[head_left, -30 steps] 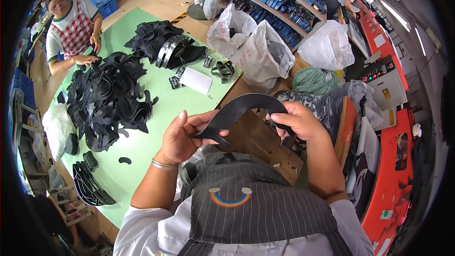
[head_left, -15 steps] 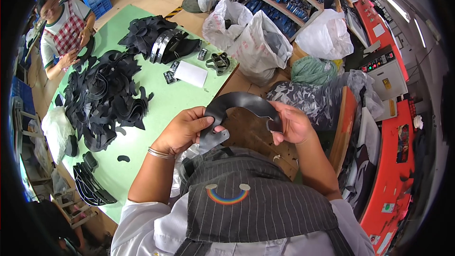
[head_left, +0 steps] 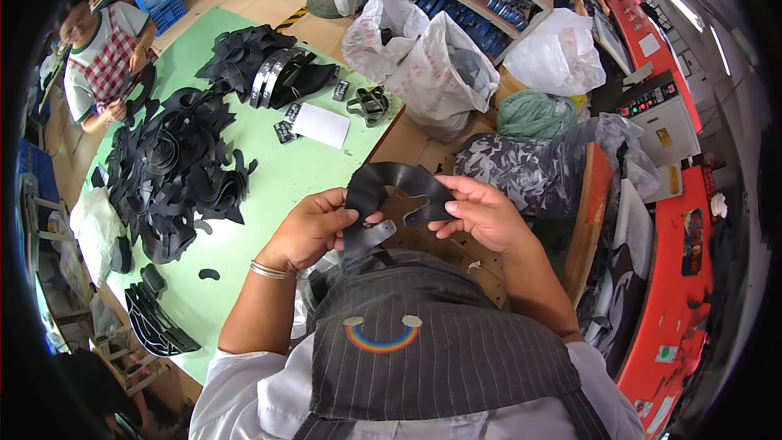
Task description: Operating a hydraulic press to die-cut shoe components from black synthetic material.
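A curved black strip (head_left: 395,177), smooth like leather or rubber, arches between my hands in front of my apron. My left hand (head_left: 314,224) pinches its left end, where a greyer tab (head_left: 373,236) with a small hole hangs below the thumb. At the other end my right hand (head_left: 482,213) grips the strip between thumb and fingers. The strip is bent into a horseshoe, its right tip pointing inward. To the left, a big heap of black cut pieces (head_left: 167,167) lies on the green table (head_left: 252,273).
A person (head_left: 106,61) across the table handles a black piece. Stacked curved black parts (head_left: 155,314) lie at the near left edge, with a white sheet (head_left: 321,125) farther back. White sacks (head_left: 444,73) stand beyond. A red machine (head_left: 660,277) runs along the right.
My right hand has moved left and slightly down, bending the strip into a tighter arch. Its right tip now shows below my thumb. The person opposite has lowered their hands.
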Available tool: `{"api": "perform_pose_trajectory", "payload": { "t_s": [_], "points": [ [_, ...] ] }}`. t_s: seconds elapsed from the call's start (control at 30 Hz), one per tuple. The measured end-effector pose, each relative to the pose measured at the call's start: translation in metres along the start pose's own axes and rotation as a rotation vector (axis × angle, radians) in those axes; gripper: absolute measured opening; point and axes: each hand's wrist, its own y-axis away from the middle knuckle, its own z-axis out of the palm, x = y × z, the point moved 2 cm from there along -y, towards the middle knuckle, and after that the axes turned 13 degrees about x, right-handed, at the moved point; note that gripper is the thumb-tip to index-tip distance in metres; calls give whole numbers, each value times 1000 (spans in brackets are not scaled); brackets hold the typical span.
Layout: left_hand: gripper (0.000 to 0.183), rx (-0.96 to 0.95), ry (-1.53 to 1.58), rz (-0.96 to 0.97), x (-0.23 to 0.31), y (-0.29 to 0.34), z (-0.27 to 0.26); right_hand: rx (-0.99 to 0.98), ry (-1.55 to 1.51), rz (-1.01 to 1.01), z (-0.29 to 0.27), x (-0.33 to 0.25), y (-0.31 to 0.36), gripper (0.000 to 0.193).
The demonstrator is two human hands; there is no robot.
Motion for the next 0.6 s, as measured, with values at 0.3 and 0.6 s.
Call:
{"api": "perform_pose_trajectory", "payload": {
  "t_s": [0.3, 0.6],
  "points": [
    [25, 54, 66, -40, -6, -1, -2, -52, -57, 106, 8, -3, -5, 43],
    [27, 103, -137, 124, -14, -16, 5, -19, 77, 64, 23, -14, -13, 43]
  ]
}}
